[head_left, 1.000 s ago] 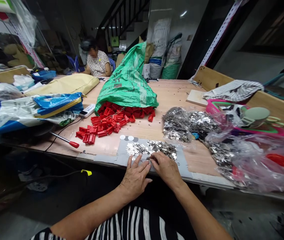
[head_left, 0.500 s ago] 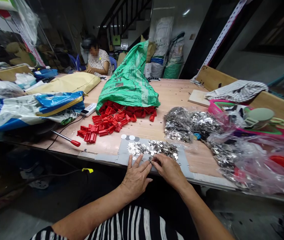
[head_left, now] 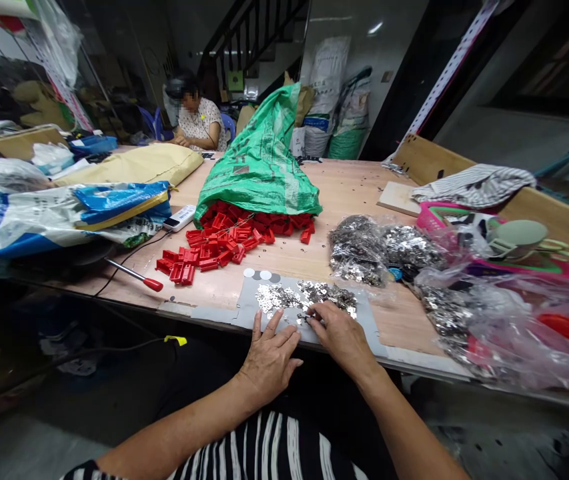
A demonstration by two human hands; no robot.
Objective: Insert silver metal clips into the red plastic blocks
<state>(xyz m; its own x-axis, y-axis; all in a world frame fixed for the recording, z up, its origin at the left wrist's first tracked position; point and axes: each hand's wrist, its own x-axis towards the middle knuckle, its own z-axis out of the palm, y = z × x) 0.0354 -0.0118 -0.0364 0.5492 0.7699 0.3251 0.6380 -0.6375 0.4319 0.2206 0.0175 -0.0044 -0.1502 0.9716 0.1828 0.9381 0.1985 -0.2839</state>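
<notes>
Small shiny metal pieces lie in two neighbouring heaps, a brighter heap on the left and a darker heap on the right, on a grey mat at the table's front edge. My left hand rests palm down at the mat's near edge, fingers spread, holding nothing. Just right of it, my right hand has thumb and fingertips brought together over a few loose metal pieces in front of the darker heap. What sits between those fingertips is too small to make out.
Red plastic parts spill from a green woven sack. Clear bags of metal pieces and a pink basket stand on the right. A red-tipped lever juts out at the left. Across the table sits another person.
My left hand has drawn slightly back and away from my right fingertips, widening the gap between them. My right hand has shifted a little to the right.
</notes>
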